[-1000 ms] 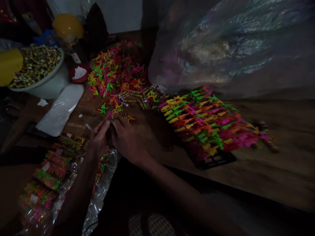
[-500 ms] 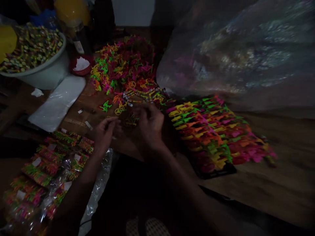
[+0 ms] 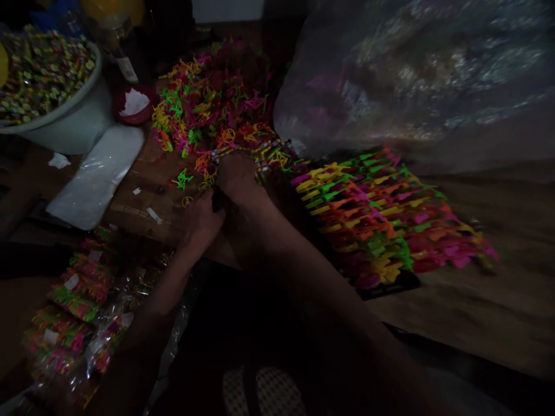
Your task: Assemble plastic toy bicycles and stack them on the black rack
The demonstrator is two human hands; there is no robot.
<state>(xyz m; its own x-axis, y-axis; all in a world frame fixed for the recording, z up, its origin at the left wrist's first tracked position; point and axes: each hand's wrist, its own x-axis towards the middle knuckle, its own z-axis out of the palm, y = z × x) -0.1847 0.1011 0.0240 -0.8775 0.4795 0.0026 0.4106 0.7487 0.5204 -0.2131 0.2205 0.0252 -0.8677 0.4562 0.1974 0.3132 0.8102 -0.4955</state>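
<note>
My right hand [image 3: 237,178] is over the table, back of the hand up, at the near edge of a row of small striped wrapped pieces [image 3: 264,155]. Its fingers point away and are hidden. Close beside it on the left, my left hand [image 3: 203,218] is curled, its fingertips lost in shadow; whatever it pinches cannot be made out. Beyond both hands lies a heap of small bright plastic toys [image 3: 217,98] in pink, green, yellow and orange. A few loose toys, among them a green one [image 3: 182,178], lie left of my hands.
On the right, a dark tray [image 3: 396,287] bears rows of colourful plastic toys. A large clear plastic bag [image 3: 390,86] rises behind it. To the left are a basin [image 3: 82,110] of striped pieces, a red basket [image 3: 145,112], clear bags [image 3: 97,179] and packed toys [image 3: 78,300].
My right hand has moved forward and left to the striped pieces. My left hand has shifted right, so the two are now close together. The view has tilted slightly.
</note>
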